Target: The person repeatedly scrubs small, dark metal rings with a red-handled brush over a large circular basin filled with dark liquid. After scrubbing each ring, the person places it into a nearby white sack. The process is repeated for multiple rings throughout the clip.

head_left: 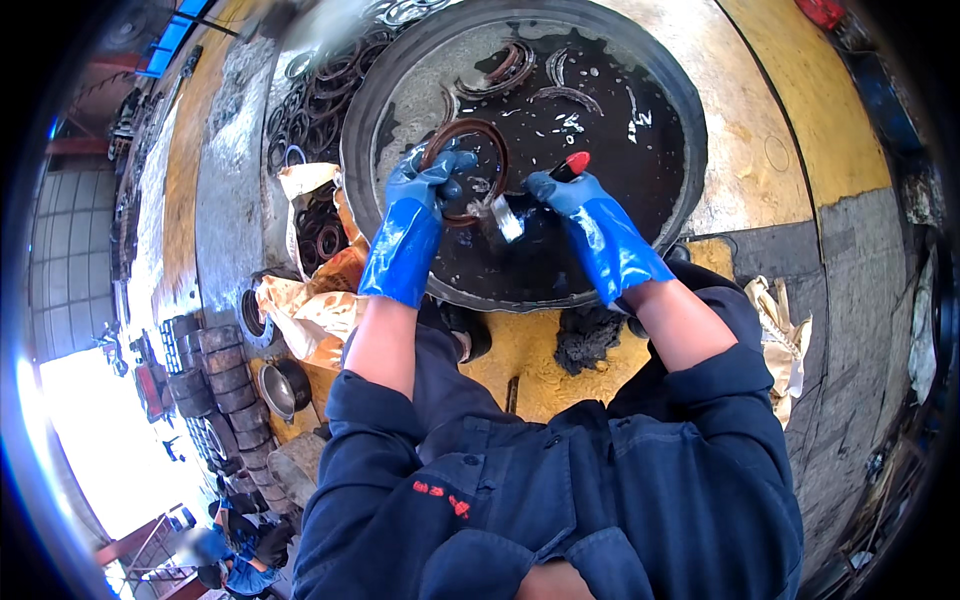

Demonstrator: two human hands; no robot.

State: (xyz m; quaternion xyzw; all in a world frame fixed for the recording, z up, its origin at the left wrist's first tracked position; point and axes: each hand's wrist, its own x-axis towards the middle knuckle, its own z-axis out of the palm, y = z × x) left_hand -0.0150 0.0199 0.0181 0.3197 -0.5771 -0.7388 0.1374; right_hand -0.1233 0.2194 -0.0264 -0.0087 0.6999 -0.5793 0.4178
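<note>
My left hand (424,180), in a blue rubber glove, grips a reddish-brown ring (498,150) by its left side. The ring is held tilted above a wide round metal basin (692,150) of dark liquid. In my right hand (572,192), gloved the same way, is a brush (508,220) with a black handle and a red end. Its pale, shiny head is blurred and reaches left to the ring's lower edge; whether they touch I cannot tell. Farther off in the basin, several rings (512,68) lie partly in the liquid.
Many dark rings (318,105) are heaped left of the basin. An opened paper sack (318,310) stands nearer, with a metal pot (284,388) and stacked dark cylinders (230,375) beyond. A dark rag (588,338) lies between my feet. Another person (245,560) is at lower left.
</note>
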